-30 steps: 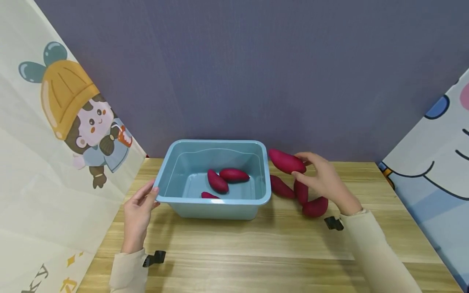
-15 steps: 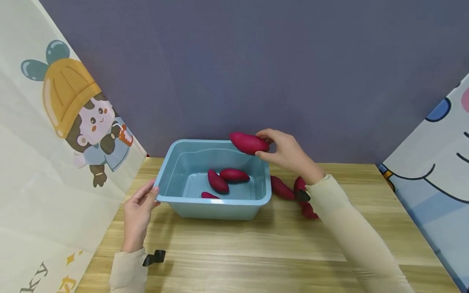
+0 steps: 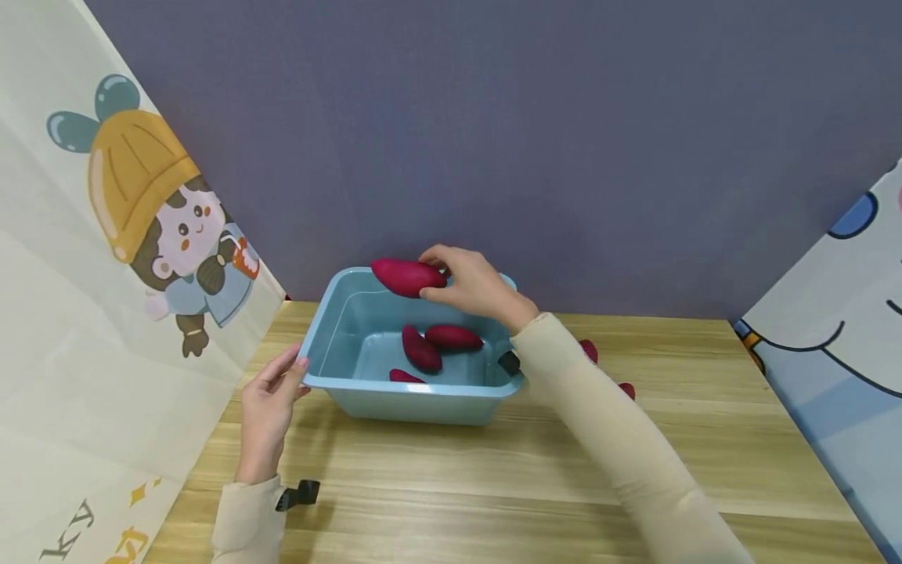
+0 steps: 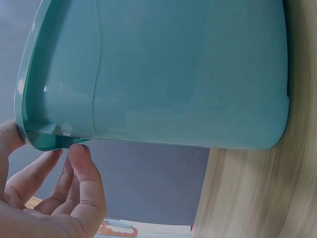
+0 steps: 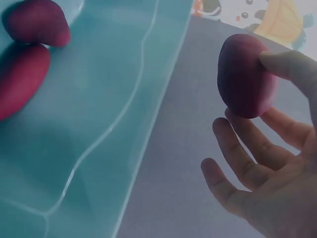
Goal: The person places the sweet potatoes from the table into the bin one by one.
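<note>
Sweet potato is held above the bin, near its far rim. Right hand: thumb and fingertips clamped on one end, outer fingers spread clear. Left hand: thumb and fingers pinching the bin's near left corner, an adequate brace. Three roots lie inside; two others show partly right of it. Advised: clear the wall, lower fully, release gently.
</note>
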`<state>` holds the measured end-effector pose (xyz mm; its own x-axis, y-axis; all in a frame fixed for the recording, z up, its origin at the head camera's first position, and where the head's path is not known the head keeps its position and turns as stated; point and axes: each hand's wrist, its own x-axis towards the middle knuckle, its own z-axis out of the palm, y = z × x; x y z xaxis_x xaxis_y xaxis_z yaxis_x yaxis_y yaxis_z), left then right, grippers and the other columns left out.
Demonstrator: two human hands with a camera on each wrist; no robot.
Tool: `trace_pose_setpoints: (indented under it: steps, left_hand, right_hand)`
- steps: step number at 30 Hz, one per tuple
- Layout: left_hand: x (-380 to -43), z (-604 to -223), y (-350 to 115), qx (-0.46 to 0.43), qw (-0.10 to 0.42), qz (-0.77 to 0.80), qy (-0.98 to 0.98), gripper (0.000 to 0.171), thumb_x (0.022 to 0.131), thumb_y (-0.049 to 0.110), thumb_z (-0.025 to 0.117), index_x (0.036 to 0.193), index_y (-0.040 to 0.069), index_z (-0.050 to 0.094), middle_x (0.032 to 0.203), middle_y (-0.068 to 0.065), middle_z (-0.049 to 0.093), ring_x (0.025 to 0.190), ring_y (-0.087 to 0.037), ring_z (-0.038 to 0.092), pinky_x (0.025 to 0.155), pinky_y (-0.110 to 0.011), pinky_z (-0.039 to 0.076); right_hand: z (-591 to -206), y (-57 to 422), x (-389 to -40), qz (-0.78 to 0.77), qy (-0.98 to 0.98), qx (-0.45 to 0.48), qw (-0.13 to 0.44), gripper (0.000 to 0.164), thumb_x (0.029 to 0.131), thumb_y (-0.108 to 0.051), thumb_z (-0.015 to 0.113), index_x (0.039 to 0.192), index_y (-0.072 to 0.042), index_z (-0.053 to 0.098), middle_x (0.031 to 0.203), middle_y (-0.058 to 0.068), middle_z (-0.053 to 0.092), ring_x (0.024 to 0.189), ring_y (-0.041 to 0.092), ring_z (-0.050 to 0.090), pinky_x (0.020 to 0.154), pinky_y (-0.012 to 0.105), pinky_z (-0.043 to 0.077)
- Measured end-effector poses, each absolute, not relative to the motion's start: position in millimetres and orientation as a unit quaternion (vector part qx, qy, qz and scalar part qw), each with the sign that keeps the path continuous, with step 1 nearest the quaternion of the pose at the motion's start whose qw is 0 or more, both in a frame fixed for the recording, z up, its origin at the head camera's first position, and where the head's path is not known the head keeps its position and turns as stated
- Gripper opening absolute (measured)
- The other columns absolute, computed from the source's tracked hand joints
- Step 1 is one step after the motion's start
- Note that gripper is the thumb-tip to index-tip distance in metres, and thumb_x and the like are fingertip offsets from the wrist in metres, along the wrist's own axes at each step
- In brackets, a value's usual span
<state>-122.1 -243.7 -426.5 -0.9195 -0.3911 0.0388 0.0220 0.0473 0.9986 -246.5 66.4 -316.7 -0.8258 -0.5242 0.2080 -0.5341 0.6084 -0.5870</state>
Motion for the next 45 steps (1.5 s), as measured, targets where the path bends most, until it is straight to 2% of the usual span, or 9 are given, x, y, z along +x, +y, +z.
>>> trace_pose_setpoints:
  steps: [8,16,27,32,38,45]
  left_hand:
    - [-121,-428,-244,0.123,0.156,-0.686,-0.7,0.046,0.092,0.026,0.075,0.132,0.004,0.066,0.124,-0.003,0.066,0.093,-0.01,0.066,0.07,-0.021,0.057]
    - [-123,-428,-246,0.119,0.156,-0.687,-0.7,0.047,0.093,0.026,0.075,0.133,0.003,0.065,0.125,-0.003,0.065,0.094,-0.01,0.066,0.07,-0.021,0.057]
    - [-124,-428,-245,0.128,0.154,-0.688,-0.697,0.046,0.092,0.027,0.075,0.132,0.005,0.066,0.125,-0.003,0.065,0.093,-0.009,0.066,0.07,-0.02,0.057]
    - [-124,-429,-245,0.127,0.153,-0.687,-0.699,0.045,0.092,0.026,0.075,0.132,0.006,0.066,0.125,-0.003,0.065,0.093,-0.009,0.066,0.07,-0.02,0.058]
    - [-124,-428,-245,0.127,0.153,-0.686,-0.699,0.046,0.092,0.026,0.075,0.133,0.005,0.065,0.126,-0.003,0.065,0.093,-0.01,0.066,0.069,-0.02,0.057]
    - [-124,-428,-246,0.129,0.15,-0.681,-0.705,0.046,0.092,0.027,0.075,0.132,0.006,0.066,0.125,-0.003,0.065,0.093,-0.009,0.066,0.069,-0.02,0.057]
  right_hand:
    - [-338,46,-249,0.321,-0.9,0.293,-0.033,0.054,0.089,-0.027,0.078,0.136,-0.012,0.056,0.122,0.004,0.062,0.104,0.015,0.057,0.08,0.026,0.055]
    - [-354,41,-248,0.298,-0.906,0.297,-0.034,0.051,0.089,-0.027,0.078,0.133,-0.011,0.058,0.117,0.002,0.064,0.099,0.015,0.057,0.081,0.027,0.054]
    - [-359,39,-252,0.298,-0.908,0.291,-0.043,0.035,0.095,-0.021,0.071,0.127,-0.01,0.062,0.122,0.002,0.064,0.113,0.016,0.059,0.095,0.032,0.05]
    - [-349,46,-245,0.319,-0.901,0.293,-0.028,0.034,0.095,-0.021,0.071,0.126,-0.01,0.063,0.119,0.001,0.064,0.109,0.015,0.059,0.092,0.031,0.051]
    - [-318,58,-232,0.35,-0.888,0.297,-0.004,0.034,0.095,-0.023,0.071,0.125,-0.011,0.063,0.12,-0.002,0.064,0.105,0.014,0.059,0.09,0.029,0.051]
    - [-302,84,-212,0.342,-0.893,0.292,0.013,0.036,0.095,-0.027,0.072,0.126,-0.013,0.063,0.12,-0.003,0.063,0.103,0.014,0.059,0.091,0.032,0.051]
